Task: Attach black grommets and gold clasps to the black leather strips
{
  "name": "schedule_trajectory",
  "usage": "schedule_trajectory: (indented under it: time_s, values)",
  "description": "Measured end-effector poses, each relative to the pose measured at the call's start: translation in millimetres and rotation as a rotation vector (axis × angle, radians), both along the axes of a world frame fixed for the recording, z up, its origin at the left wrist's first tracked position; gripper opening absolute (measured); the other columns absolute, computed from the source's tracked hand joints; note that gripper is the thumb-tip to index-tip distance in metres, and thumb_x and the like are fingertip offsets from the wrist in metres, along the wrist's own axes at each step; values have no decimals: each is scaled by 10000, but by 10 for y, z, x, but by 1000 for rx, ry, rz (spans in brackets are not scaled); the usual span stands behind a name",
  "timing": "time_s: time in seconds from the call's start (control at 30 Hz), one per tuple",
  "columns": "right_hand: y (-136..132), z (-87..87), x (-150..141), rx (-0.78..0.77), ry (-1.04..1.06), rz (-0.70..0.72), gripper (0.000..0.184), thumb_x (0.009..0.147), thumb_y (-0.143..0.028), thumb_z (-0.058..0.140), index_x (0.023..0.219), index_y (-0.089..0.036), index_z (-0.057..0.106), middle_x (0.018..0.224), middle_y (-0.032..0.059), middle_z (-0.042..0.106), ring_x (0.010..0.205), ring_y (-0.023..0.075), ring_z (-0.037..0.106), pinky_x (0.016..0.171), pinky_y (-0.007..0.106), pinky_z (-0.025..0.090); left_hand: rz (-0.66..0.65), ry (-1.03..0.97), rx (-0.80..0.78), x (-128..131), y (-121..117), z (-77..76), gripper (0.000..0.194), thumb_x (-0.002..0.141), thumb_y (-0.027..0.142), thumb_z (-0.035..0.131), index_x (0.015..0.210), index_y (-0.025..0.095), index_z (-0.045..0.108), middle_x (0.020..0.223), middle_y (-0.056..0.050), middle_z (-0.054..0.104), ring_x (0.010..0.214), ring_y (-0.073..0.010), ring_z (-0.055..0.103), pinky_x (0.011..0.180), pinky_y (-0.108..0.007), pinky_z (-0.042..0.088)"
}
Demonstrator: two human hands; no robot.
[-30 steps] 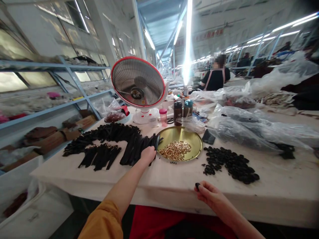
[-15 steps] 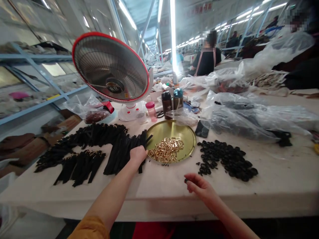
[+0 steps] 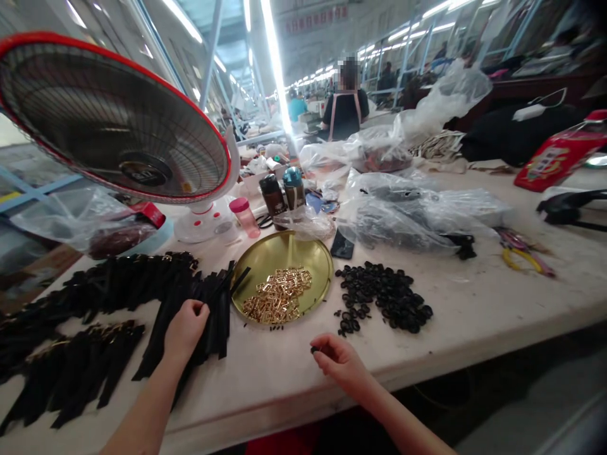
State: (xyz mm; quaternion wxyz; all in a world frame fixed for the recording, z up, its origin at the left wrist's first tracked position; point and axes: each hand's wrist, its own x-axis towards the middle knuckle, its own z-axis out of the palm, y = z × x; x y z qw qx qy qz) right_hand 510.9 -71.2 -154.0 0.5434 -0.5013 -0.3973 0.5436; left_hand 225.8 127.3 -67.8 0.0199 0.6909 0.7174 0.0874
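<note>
One small black piece [image 3: 313, 350] sits pinched in the right hand [image 3: 340, 364] at the frame's lower centre. The left hand [image 3: 186, 330], left of centre, is curled at the black strips [image 3: 219, 332]; I cannot tell whether it grips one. Gold-coloured fittings [image 3: 279, 296] lie just below mid-frame.

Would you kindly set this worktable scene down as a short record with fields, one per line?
left hand: curled over black strips; grip unclear
right hand: pinching a small black piece
tray: round, gold-coloured, holding small gold-coloured pieces
right of tray: pile of black pieces
behind tray: pink-lidded container, two bottles
rear left: fan with red rim
</note>
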Motion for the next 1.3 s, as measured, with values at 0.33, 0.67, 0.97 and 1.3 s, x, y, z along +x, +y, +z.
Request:
schedule_trajectory:
  time_s: [0.33, 0.67, 0.97, 1.3]
  values:
    - [-3, -12, -16, -40, 53, -64, 361, 662, -472, 649, 837, -172, 551, 595, -36, 468, 535, 96, 434, 519, 236, 370, -159, -356, 649, 65, -721, 683, 331, 750, 441, 575, 932, 167, 545, 832, -29, 596, 705, -149, 573, 700, -271, 464]
    - [-68, 89, -74, -73, -82, -159, 410, 642, -520, 668, 830, -171, 559, 610, -18, 520, 573, 121, 491, 582, 265, 427, -415, -844, -255, 798, -1432, -90, 267, 867, 312, 406, 1034, 153, 540, 793, -29, 626, 652, -114, 562, 634, -245, 431]
    - [-85, 47, -160, -53, -175, -202, 369, 714, -499, 628, 888, -189, 531, 654, -12, 560, 603, 129, 522, 617, 270, 430, -42, -1547, -1037, 956, -1757, -118, 310, 754, 169, 512, 1055, 126, 576, 900, -67, 623, 584, -51, 537, 483, -142, 391]
    - [-114, 41, -148, -71, -209, -211, 371, 732, -507, 613, 905, -189, 530, 636, -18, 566, 591, 121, 529, 609, 258, 425, 81, -1632, -1039, 1003, -1926, -263, 273, 739, 136, 549, 1008, 140, 593, 928, -78, 623, 736, -103, 595, 566, -168, 483]
